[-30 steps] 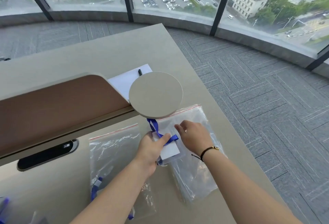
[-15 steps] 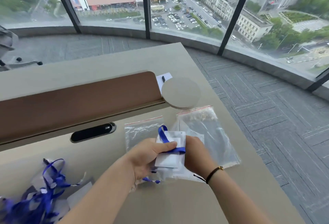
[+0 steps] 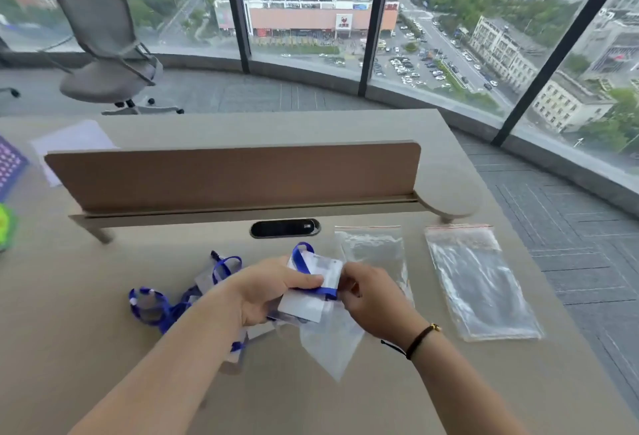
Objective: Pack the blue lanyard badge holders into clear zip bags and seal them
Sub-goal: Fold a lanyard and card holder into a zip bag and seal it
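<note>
Beige desk (image 3: pixel 345 400) by curved windows. Loose lanyards (image 3: pixel 155 303) piled at nine o'clock. Left hand (image 3: pixel 266 293) gripping badge holder (image 3: pixel 311 293) centrally; right hand (image 3: pixel 373 299) pinching clear bag (image 3: pixel 332 341) beneath it. Spare zip bags (image 3: pixel 480 282) lying flat at three o'clock.

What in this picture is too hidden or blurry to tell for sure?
- Head view: whether the badge holder is already inside the zip bag; the left hand and right hand cover the bag's mouth.
- The print on the badge holder: blurred.
- The pile of lanyards: count unclear, the left forearm overlaps it.
- The purple and green things at the left edge: cut off.
</note>
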Demonstrator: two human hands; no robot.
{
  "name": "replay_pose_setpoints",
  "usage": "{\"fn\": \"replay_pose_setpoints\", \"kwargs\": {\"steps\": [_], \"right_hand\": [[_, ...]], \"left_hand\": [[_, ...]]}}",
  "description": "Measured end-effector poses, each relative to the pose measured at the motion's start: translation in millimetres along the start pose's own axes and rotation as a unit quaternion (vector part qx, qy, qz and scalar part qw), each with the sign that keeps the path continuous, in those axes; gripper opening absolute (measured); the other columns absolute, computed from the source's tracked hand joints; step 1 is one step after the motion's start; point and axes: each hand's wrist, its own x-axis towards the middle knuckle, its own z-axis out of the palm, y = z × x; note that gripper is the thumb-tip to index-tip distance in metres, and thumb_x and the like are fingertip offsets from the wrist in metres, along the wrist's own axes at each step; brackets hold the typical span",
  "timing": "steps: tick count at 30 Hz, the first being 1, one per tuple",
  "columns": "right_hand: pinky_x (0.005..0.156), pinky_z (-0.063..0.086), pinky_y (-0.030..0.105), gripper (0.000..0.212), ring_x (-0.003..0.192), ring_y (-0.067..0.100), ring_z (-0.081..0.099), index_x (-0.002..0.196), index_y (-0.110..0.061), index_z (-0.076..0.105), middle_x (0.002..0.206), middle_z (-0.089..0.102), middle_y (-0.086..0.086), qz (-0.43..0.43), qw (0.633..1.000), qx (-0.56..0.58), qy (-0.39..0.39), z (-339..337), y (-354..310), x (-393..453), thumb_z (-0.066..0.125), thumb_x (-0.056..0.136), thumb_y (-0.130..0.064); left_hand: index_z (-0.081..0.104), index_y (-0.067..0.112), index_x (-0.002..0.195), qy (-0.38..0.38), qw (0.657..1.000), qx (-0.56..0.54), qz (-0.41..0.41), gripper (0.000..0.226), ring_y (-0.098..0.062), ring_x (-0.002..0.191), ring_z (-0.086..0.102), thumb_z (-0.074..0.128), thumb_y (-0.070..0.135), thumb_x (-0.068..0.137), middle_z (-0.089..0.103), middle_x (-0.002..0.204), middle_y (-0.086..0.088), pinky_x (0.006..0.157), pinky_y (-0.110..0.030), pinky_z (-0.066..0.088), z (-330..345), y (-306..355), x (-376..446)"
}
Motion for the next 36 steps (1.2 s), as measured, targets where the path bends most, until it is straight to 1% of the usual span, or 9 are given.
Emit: {"fn": "replay_pose_setpoints", "kwargs": {"steps": [4, 7, 11, 14, 17, 20, 25, 32, 36], "right_hand": [[0.069, 0.051, 0.034, 0.012, 0.076, 0.017, 0.060, 0.085, -0.022, 0.057, 0.085, 0.068, -0.006, -0.003, 1.000, -0.010, -0.026, 26, -20, 4, 0.054, 0.088, -0.011], [0.071, 0.052, 0.036, 0.015, 0.078, 0.016, 0.060, 0.084, -0.026, 0.047, 0.086, 0.068, -0.004, -0.008, 0.999, -0.011, -0.034, 42, -32, 4, 0.051, 0.089, -0.013], [0.071, 0.052, 0.041, 0.011, 0.081, 0.019, 0.060, 0.086, -0.030, 0.042, 0.085, 0.065, -0.003, -0.028, 0.999, -0.015, -0.033, 54, -47, 6, 0.045, 0.088, -0.021], [0.069, 0.047, 0.034, 0.011, 0.078, 0.019, 0.054, 0.092, -0.024, 0.041, 0.087, 0.060, 0.001, -0.062, 0.996, -0.021, -0.059, 59, -58, 7, 0.047, 0.094, -0.015], [0.062, 0.042, 0.028, 0.011, 0.073, 0.016, 0.050, 0.091, -0.023, 0.040, 0.085, 0.057, 0.001, -0.089, 0.992, -0.035, -0.076, 64, -66, 7, 0.048, 0.095, -0.016], [0.066, 0.047, 0.041, 0.008, 0.075, 0.026, 0.054, 0.093, -0.021, 0.044, 0.087, 0.063, 0.007, -0.100, 0.990, -0.031, -0.092, 67, -68, 6, 0.049, 0.091, -0.015], [0.058, 0.040, 0.026, 0.017, 0.071, 0.022, 0.052, 0.088, -0.028, 0.040, 0.083, 0.060, -0.001, -0.099, 0.992, -0.016, -0.080, 64, -60, 5, 0.050, 0.091, -0.014], [0.064, 0.049, 0.039, 0.014, 0.070, 0.021, 0.056, 0.084, -0.025, 0.040, 0.075, 0.058, -0.005, -0.049, 0.995, 0.056, -0.061, 67, -55, 2, 0.051, 0.087, -0.016], [0.067, 0.053, 0.042, 0.014, 0.072, 0.023, 0.060, 0.083, -0.026, 0.041, 0.077, 0.061, -0.003, -0.015, 0.994, 0.083, -0.063, 67, -50, 3, 0.051, 0.085, -0.017]], "left_hand": [[0.069, 0.008, 0.115, -0.003, 0.999, 0.046, -0.015, 0.024, -0.030, 0.093, 0.071, 0.070, 0.013, 0.091, 0.075, 0.108, -0.017, 0.064, -0.032, 0.058, -38, -8, -15], [0.067, 0.007, 0.108, 0.026, 0.990, 0.134, -0.032, 0.036, -0.031, 0.090, 0.065, 0.080, 0.021, 0.078, 0.072, 0.110, -0.017, 0.077, -0.039, 0.049, -58, -12, -21], [0.056, 0.016, 0.100, 0.047, 0.951, 0.299, -0.062, 0.038, -0.025, 0.079, 0.046, 0.078, 0.028, 0.071, 0.057, 0.090, -0.009, 0.052, -0.030, 0.032, -67, -14, -25], [0.062, 0.009, 0.114, 0.011, 0.925, 0.373, -0.079, 0.033, -0.024, 0.071, 0.061, 0.073, 0.017, 0.084, 0.070, 0.092, -0.006, 0.054, -0.029, 0.050, -61, -7, -27], [0.066, 0.014, 0.113, -0.008, 0.877, 0.469, -0.103, 0.044, -0.028, 0.080, 0.065, 0.077, 0.028, 0.074, 0.073, 0.109, -0.014, 0.082, -0.045, 0.060, -57, -2, -23], [0.073, 0.012, 0.102, -0.004, 0.846, 0.522, -0.113, 0.040, -0.027, 0.070, 0.060, 0.079, 0.036, 0.070, 0.073, 0.100, -0.015, 0.066, -0.034, 0.054, -56, 3, -16], [0.073, 0.002, 0.103, 0.049, 0.899, 0.415, -0.132, 0.038, -0.032, 0.080, 0.076, 0.080, 0.024, 0.072, 0.078, 0.094, -0.016, 0.084, -0.041, 0.061, -59, 8, -9], [0.064, 0.004, 0.110, 0.118, 0.940, 0.301, -0.113, 0.026, -0.028, 0.072, 0.071, 0.065, 0.011, 0.086, 0.070, 0.104, -0.023, 0.074, -0.036, 0.063, -64, 1, -2], [0.056, 0.012, 0.128, 0.130, 0.956, 0.247, -0.094, 0.031, -0.025, 0.086, 0.075, 0.057, 0.014, 0.097, 0.059, 0.131, -0.020, 0.072, -0.032, 0.064, -58, 1, -8]]}}
